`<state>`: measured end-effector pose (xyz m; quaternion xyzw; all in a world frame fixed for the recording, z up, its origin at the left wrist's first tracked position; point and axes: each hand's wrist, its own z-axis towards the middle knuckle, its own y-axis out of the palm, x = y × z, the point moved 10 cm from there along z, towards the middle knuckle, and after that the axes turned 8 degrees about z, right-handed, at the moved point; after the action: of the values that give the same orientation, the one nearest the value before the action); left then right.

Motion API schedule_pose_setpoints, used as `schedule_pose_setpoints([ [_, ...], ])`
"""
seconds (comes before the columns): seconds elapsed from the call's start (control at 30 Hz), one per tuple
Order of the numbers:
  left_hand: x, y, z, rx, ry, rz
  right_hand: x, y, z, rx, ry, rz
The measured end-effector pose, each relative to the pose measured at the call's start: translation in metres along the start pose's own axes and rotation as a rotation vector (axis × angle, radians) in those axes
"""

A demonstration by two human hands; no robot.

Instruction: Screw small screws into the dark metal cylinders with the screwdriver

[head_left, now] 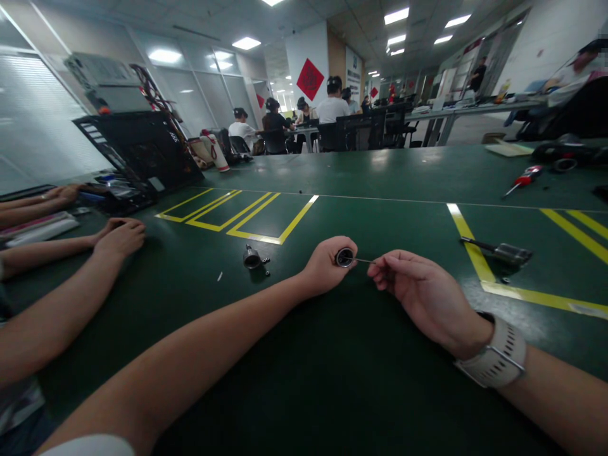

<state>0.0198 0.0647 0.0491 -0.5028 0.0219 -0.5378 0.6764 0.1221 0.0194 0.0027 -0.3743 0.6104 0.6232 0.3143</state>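
Note:
My left hand (327, 266) is wrapped round a dark cylindrical metal part (344, 257), its round open end turned toward me. Between the fingertips of my right hand (413, 278) is pinched a thin metal rod (365, 260), whose far tip reaches into that opening. What the rod touches inside is too small to make out. Left of my hands a metal cup-shaped part (251, 257) rests on the green table, with several tiny metal pieces (266, 260) beside it. On the right lies a metal cylinder with a dark shaft (510, 254), across a yellow tape line.
Yellow tape (256, 239) marks boxes on the green table (361, 380). A red-handled screwdriver (525, 177) lies far right. Another person's hands (121, 237) rest on the table at left, near a large black equipment case (142, 149). More people sit at tables beyond.

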Motion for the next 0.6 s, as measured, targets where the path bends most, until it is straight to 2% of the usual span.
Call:
schedule_pose_setpoints([
  [0.13,-0.002,0.003,0.001,-0.024,-0.02,-0.025,-0.003,0.001,0.0,0.013,-0.023,-0.031],
  [0.3,-0.001,-0.002,0.0,0.034,-0.012,0.145,-0.009,0.008,-0.011,0.044,-0.113,-0.134],
  [0.43,0.001,-0.001,0.0,0.02,-0.001,0.208,-0.005,0.01,-0.011,0.029,-0.073,-0.106],
  [0.6,-0.005,-0.001,0.0,0.019,-0.045,0.101,-0.001,0.004,-0.003,0.007,-0.008,-0.01],
])
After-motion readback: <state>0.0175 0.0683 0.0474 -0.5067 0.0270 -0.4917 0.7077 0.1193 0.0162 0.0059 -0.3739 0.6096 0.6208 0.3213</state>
